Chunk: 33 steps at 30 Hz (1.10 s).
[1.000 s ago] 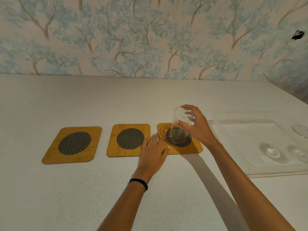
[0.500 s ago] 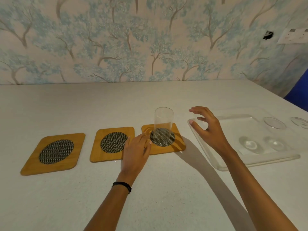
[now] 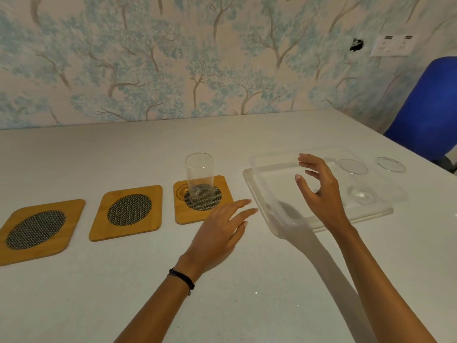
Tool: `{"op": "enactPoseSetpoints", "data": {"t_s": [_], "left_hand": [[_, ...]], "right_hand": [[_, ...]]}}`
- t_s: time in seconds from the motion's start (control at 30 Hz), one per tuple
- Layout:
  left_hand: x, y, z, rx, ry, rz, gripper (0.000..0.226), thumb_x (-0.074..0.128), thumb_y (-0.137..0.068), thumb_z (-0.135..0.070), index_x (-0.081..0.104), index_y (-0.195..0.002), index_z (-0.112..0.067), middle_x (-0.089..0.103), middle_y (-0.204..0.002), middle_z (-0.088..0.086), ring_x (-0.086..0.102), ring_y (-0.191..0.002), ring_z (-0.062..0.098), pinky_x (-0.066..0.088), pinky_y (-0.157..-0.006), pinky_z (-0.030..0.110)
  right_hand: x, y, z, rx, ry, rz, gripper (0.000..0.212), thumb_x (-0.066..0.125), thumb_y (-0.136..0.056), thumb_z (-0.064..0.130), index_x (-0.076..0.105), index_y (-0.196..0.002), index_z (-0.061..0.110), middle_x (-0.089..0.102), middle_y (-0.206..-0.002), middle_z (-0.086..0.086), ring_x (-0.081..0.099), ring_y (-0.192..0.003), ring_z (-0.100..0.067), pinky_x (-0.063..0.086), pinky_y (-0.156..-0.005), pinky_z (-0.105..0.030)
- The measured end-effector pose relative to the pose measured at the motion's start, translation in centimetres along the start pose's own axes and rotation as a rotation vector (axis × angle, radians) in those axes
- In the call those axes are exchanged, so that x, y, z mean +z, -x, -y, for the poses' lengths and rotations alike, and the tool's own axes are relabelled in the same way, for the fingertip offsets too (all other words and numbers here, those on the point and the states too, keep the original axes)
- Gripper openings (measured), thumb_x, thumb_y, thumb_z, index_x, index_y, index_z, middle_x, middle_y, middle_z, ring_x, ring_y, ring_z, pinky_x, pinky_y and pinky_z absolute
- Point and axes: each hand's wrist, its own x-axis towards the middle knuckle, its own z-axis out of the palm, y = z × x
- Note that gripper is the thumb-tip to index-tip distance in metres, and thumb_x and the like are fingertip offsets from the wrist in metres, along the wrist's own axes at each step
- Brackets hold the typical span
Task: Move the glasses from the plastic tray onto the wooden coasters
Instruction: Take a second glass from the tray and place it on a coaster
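Three wooden coasters with dark mesh centres lie in a row on the white table: the left coaster point(image 3: 37, 231), the middle coaster point(image 3: 127, 212) and the right coaster point(image 3: 227, 194). A clear glass point(image 3: 199, 178) stands upright on the right coaster. To its right lies the clear plastic tray point(image 3: 262, 196), and two more clear glasses point(image 3: 356, 179) point(image 3: 392, 177) stand in its far right part. My right hand point(image 3: 319, 191) hovers over the tray, fingers apart, holding nothing. My left hand point(image 3: 222, 233) is open above the table, just in front of the right coaster.
A wall with tree-patterned wallpaper runs along the table's far edge. A blue chair point(image 3: 430, 107) stands past the table's right corner. A white wall socket point(image 3: 393, 45) is on the wall at upper right.
My right hand let go of the glass on the right coaster and moved right over the tray. My left hand lifted off that coaster and shifted right.
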Motion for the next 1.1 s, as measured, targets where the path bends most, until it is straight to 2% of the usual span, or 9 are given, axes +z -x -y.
{"op": "enactPoseSetpoints", "data": {"t_s": [0.2,0.4,0.5,0.6,0.67,0.77,0.83,1.0,1.1], "left_hand": [[3.4,-3.6,-2.7,-0.019,0.057,0.083,0.040,0.032,-0.099,-0.037,0.033,-0.138,-0.033,0.035,-0.148,-0.005,0.030,-0.134,0.008,0.026,-0.108,0.027],[6.4,-5.5,-3.9,-0.118,0.173,0.101,0.041,0.021,-0.097,-0.052,0.032,-0.135,-0.042,0.028,-0.150,-0.018,0.012,-0.139,-0.004,0.014,-0.112,0.025],[7.2,-6.1,-4.2,-0.177,0.222,0.104,0.044,0.020,-0.096,-0.056,0.042,-0.130,-0.040,0.034,-0.146,-0.020,0.008,-0.139,-0.007,0.011,-0.113,0.026],[7.5,-6.6,-4.6,-0.204,0.229,0.095,0.045,0.019,-0.095,-0.058,0.046,-0.127,-0.041,0.035,-0.145,-0.022,0.008,-0.138,-0.010,0.008,-0.111,0.022],[7.5,-6.6,-4.7,-0.212,0.230,0.091,0.044,0.019,-0.095,-0.058,0.046,-0.125,-0.042,0.036,-0.144,-0.024,0.008,-0.137,-0.012,0.006,-0.108,0.020],[7.5,-6.6,-4.7,-0.198,0.217,0.093,0.045,0.019,-0.095,-0.057,0.047,-0.126,-0.040,0.038,-0.143,-0.023,0.009,-0.137,-0.011,0.006,-0.110,0.020],[7.5,-6.6,-4.5,-0.183,0.197,0.098,0.047,0.018,-0.095,-0.057,0.049,-0.126,-0.038,0.039,-0.143,-0.022,0.010,-0.138,-0.009,0.007,-0.113,0.023],[7.6,-6.5,-4.3,-0.175,0.182,0.098,0.049,0.018,-0.094,-0.059,0.050,-0.125,-0.038,0.038,-0.138,-0.027,0.009,-0.137,-0.011,0.003,-0.110,0.018],[7.7,-6.4,-4.2,-0.179,0.172,0.097,0.048,0.019,-0.094,-0.059,0.050,-0.125,-0.039,0.038,-0.138,-0.027,0.009,-0.137,-0.010,0.007,-0.111,0.022]], "right_hand": [[-4.2,0.4,-2.3,0.009,0.088,-0.114,0.037,0.057,-0.088,0.009,0.050,-0.124,0.015,0.052,-0.123,-0.001,0.049,-0.115,-0.013,0.040,-0.100,-0.028],[-7.4,-0.4,-4.6,0.056,0.229,-0.199,0.034,0.061,-0.085,0.011,0.056,-0.119,0.012,0.049,-0.131,-0.015,0.043,-0.123,-0.021,0.034,-0.102,-0.027],[-8.3,-0.7,-5.9,0.128,0.244,-0.146,0.036,0.063,-0.085,0.015,0.056,-0.120,0.014,0.044,-0.136,-0.015,0.040,-0.127,-0.025,0.035,-0.104,-0.033],[-8.8,-0.8,-7.2,0.180,0.238,-0.090,0.039,0.065,-0.084,0.019,0.055,-0.121,0.016,0.040,-0.140,-0.012,0.038,-0.127,-0.020,0.033,-0.098,-0.026],[-8.9,-0.8,-7.8,0.200,0.235,-0.059,0.042,0.066,-0.083,0.022,0.055,-0.123,0.017,0.038,-0.142,-0.011,0.039,-0.126,-0.019,0.035,-0.098,-0.027],[-8.9,-0.8,-8.6,0.244,0.204,-0.021,0.047,0.067,-0.082,0.026,0.053,-0.126,0.019,0.038,-0.143,-0.011,0.041,-0.128,-0.025,0.043,-0.101,-0.041],[-8.9,-1.0,-8.8,0.253,0.190,-0.014,0.049,0.068,-0.081,0.028,0.052,-0.126,0.020,0.042,-0.140,-0.011,0.045,-0.125,-0.026,0.045,-0.098,-0.045],[-8.7,-1.3,-8.9,0.233,0.168,0.031,0.054,0.069,-0.080,0.028,0.047,-0.129,0.023,0.049,-0.135,-0.007,0.049,-0.115,-0.018,0.044,-0.095,-0.036],[-8.7,-1.7,-9.0,0.250,0.165,0.061,0.056,0.069,-0.080,0.029,0.046,-0.131,0.025,0.049,-0.134,-0.008,0.047,-0.109,-0.013,0.043,-0.092,-0.033]]}}
